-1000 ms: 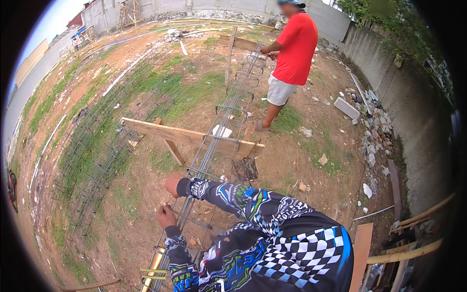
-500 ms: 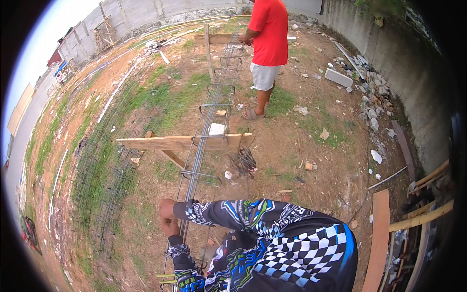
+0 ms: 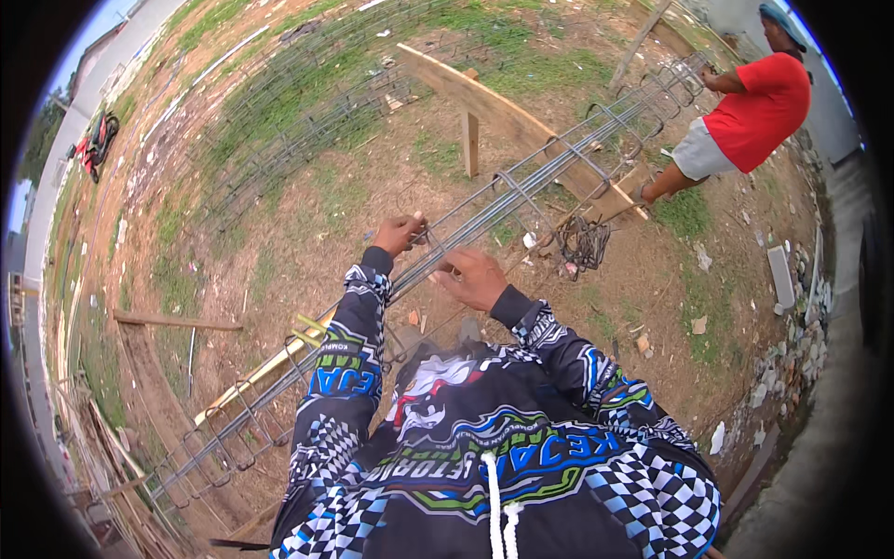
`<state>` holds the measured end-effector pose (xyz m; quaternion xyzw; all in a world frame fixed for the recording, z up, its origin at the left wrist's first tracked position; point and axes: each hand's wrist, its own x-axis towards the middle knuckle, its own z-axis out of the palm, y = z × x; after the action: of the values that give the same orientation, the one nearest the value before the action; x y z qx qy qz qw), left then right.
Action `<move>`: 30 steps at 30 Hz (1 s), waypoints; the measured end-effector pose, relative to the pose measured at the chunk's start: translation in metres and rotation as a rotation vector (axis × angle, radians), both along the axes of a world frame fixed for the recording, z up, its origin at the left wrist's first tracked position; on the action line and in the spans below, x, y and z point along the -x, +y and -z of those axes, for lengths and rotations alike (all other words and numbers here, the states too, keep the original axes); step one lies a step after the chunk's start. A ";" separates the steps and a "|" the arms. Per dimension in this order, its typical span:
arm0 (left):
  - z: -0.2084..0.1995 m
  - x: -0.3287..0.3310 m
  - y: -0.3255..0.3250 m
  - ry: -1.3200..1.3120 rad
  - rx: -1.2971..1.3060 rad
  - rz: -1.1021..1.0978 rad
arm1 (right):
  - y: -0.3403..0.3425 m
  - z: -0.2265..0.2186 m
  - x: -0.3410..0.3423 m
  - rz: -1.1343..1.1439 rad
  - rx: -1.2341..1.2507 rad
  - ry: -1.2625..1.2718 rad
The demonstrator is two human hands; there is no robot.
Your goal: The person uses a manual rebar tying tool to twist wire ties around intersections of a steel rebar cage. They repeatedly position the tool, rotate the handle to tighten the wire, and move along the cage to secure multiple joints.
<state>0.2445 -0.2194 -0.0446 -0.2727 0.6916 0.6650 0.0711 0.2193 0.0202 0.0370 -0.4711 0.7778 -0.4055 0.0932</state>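
Long rebar cage (image 3: pixel 533 186) across the top edge of the wooden plank (image 3: pixel 484 101), near its right end. At the cage's left edge, left hand (image 3: pixel 400 237), fingers bunched; whether gripping a bar, impossible to tell. By the right edge, right hand (image 3: pixel 477 279), fingers parted, around nothing visible. Half a second ago, together on the left; now split, apparently with access from both sides. Farther out, dark wire bundle (image 3: pixel 583 247), then co-worker in red (image 3: pixel 764 114).

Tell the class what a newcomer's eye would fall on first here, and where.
Probably the co-worker in a vivid red T-shirt, at the upper right. Next, perhaps, the long rebar cage slanting across the picture, with the left hand and right hand at it near the centre.
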 end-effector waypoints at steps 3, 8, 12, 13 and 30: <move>-0.064 -0.029 -0.027 -0.012 0.187 0.203 | 0.016 0.005 -0.027 -0.015 -0.071 -0.024; -0.076 -0.112 -0.093 0.022 0.217 -0.147 | -0.045 -0.007 -0.098 -0.185 -0.094 0.010; -0.039 -0.139 -0.095 0.058 0.229 -0.177 | -0.086 0.008 -0.153 -0.355 -0.274 0.133; -0.021 -0.154 -0.100 0.032 0.214 -0.199 | -0.092 0.009 -0.170 -0.396 -0.435 0.233; -0.039 -0.046 -0.067 0.235 0.350 -0.052 | 0.076 -0.050 -0.037 0.092 0.360 -1.067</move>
<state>0.2902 -0.2864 -0.0058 -0.2193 0.7927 0.5637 -0.0758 0.2567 0.0958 0.0873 -0.1750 0.5612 -0.7175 0.3737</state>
